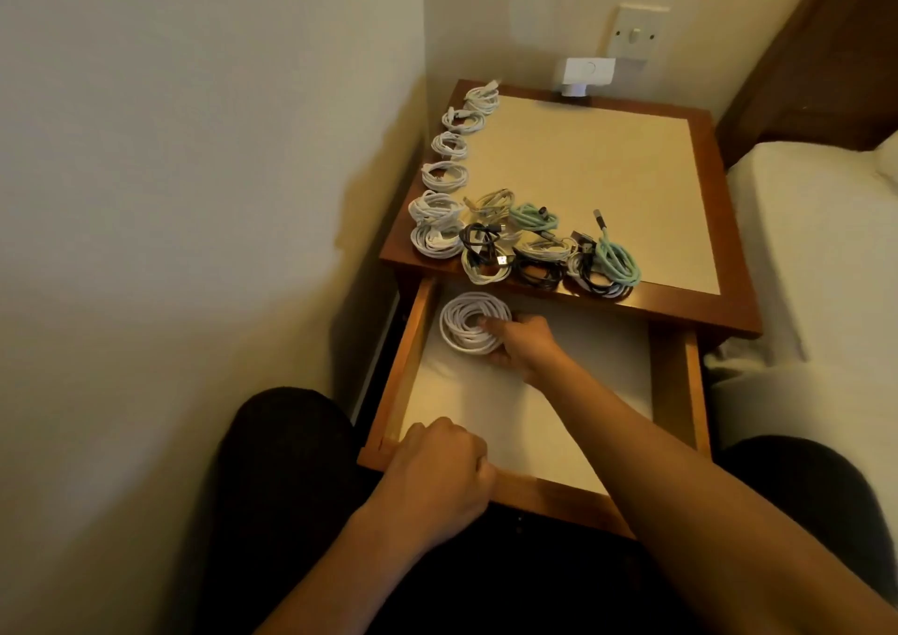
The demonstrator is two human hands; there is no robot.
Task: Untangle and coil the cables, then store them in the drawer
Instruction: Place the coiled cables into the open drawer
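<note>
Your right hand [522, 342] pinches a white cable coil [469, 324] in the open drawer [409, 352]; your left hand [437, 469] grips its front edge

2 bare forearms [680, 464] and plain dark trousers [286, 445].

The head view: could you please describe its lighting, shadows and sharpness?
Head view: dim, warm yellowish light; the nightstand throws a soft shadow on the left wall; the white coil in the right hand looks slightly blurred; wide-angle bowing at edges.
</note>
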